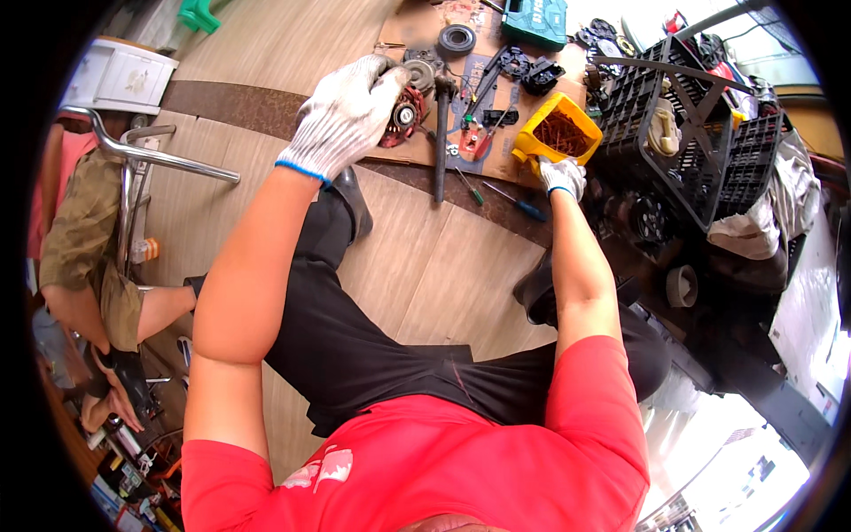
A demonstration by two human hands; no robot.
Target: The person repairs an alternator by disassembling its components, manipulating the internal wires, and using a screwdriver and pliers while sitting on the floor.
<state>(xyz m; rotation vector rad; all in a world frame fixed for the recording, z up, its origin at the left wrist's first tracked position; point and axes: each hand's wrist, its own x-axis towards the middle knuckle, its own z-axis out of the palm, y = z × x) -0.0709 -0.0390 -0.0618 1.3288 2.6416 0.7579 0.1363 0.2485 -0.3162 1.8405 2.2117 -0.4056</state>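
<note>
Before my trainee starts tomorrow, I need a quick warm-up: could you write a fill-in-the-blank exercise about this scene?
The glove on the left hand is edged in ____. The container at the right hand is coloured ____. The plastic crate is coloured ____. The shirt nearest the camera is coloured ____.
Missing words: blue; yellow; black; red.

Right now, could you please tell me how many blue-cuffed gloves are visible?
2: one on the left hand; one on the right hand, at the yellow container. Others may be hidden.
</note>
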